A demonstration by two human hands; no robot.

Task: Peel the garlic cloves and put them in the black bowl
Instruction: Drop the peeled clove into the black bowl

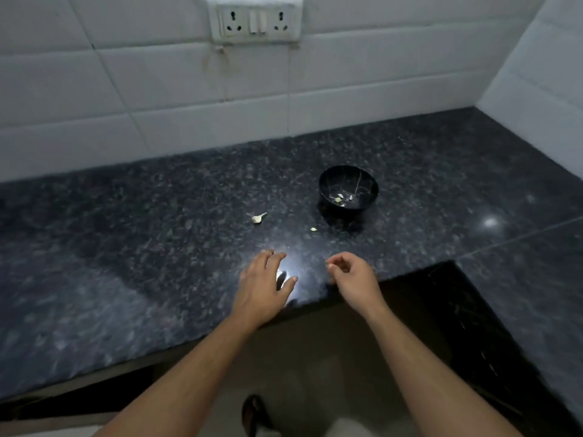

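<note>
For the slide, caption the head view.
Hands near counter edge; unpeeled garlic clove beside black bowl holding peeled pieces.

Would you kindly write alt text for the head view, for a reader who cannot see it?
A person's left hand, fingers spread, and right hand, fingers curled, hover over a dark granite counter. Beyond them lie an unpeeled garlic clove, a small pale scrap and a black bowl holding a few pale pieces.

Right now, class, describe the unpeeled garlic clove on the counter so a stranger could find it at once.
Start at the dark speckled granite counter and find the round black bowl. Left of it, apart, lies the pale unpeeled garlic clove. Unlike the smaller scrap nearby, it has a pointed papery tail.
</note>
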